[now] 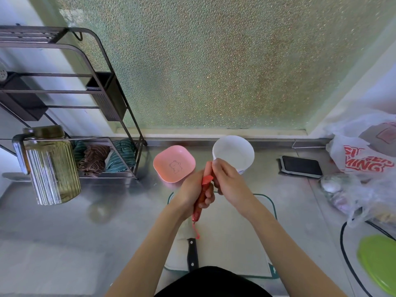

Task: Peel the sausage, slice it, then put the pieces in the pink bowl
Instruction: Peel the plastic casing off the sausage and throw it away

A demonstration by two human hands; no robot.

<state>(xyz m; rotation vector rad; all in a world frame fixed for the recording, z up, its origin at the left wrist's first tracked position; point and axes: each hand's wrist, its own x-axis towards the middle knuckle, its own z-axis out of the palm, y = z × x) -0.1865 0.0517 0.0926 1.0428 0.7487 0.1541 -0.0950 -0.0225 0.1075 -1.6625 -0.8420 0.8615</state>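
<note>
The left hand (196, 192) grips the sausage (201, 200) round its middle, fingers curled about the red casing, holding it upright and a little tilted above the far edge of the board (235, 239); the right hand (228, 181) pinches the casing at the sausage's top end between thumb and fingertips, the other fingers curled in; a loosened flap of red casing (207, 179) sticks out just below that pinch, and the paler top of the sausage shows above it; a thin red string hangs from the sausage's lower end; the knife (191, 252) lies on the board near the person, black handle toward them, its blade partly hidden under the left wrist; the pink bowl (174, 162) sits on the steel counter just beyond the hands to the left, with a white bowl (233, 153) beside it to the right, partly behind the right hand; a phone (301, 166) lies further right, near plastic bags (364, 159); a glass jar (52, 166) stands at left before a rack (102, 108).
</note>
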